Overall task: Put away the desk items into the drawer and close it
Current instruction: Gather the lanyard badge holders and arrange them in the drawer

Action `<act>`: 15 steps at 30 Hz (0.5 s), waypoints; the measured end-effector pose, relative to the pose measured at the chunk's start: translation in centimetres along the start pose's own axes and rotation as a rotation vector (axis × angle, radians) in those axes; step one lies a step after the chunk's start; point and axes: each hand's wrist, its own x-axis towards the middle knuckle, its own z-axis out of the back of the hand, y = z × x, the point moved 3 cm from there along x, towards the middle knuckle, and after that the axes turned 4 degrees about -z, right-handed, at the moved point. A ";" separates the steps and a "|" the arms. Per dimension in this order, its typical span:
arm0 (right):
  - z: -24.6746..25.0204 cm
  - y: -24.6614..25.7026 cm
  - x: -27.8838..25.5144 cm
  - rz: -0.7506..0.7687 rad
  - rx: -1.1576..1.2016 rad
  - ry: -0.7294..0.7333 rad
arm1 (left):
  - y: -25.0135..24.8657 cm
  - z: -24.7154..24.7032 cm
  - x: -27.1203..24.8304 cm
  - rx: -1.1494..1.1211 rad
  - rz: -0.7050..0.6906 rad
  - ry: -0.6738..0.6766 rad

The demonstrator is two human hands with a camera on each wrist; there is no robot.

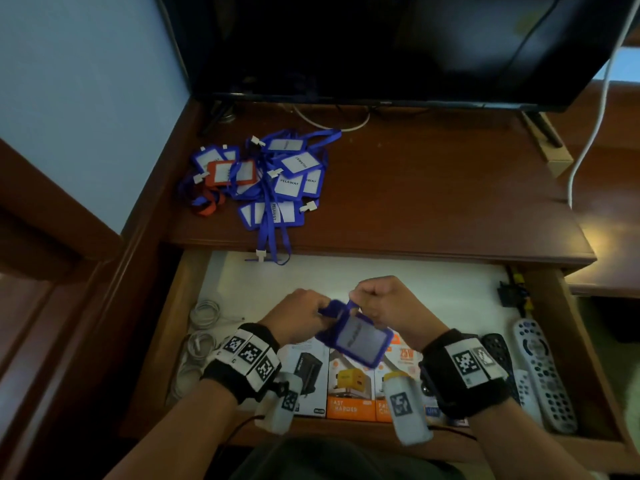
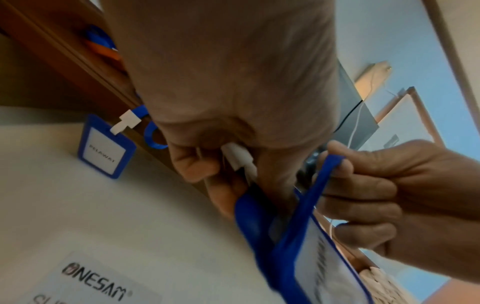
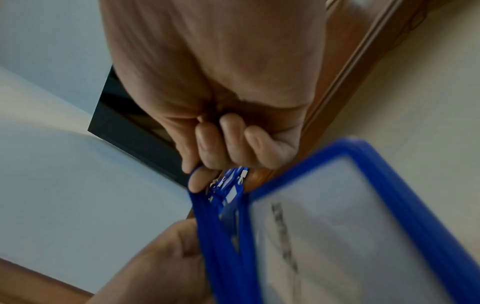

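Observation:
Both hands hold one blue badge holder (image 1: 360,337) (image 3: 350,226) above the open drawer (image 1: 398,282). My left hand (image 1: 301,317) (image 2: 226,170) grips the bunched blue lanyard (image 2: 262,230) and its white clip (image 2: 241,158). My right hand (image 1: 377,303) (image 3: 221,152) pinches the lanyard's loop (image 3: 205,205) in a closed fist. A pile of blue and orange badge holders (image 1: 263,174) with lanyards lies on the desk top, one strap (image 1: 273,240) hanging over the front edge into the drawer. Another blue badge (image 2: 106,146) shows in the left wrist view.
In the drawer lie charger boxes (image 1: 349,386) at the front, white coiled cables (image 1: 204,317) on the left and remote controls (image 1: 543,368) on the right. A dark monitor (image 1: 381,46) stands at the back of the desk (image 1: 433,188), with a white cable (image 1: 588,143) hanging at its right.

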 end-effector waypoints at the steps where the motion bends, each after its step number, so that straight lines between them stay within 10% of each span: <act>1: 0.3 0.1 0.2 0.007 -0.040 0.000 | -0.2 0.0 -0.2 0.006 -0.021 0.059; 15: -0.9 -1.9 1.1 0.118 0.418 0.027 | -0.2 1.3 -1.6 -0.736 -0.287 -0.099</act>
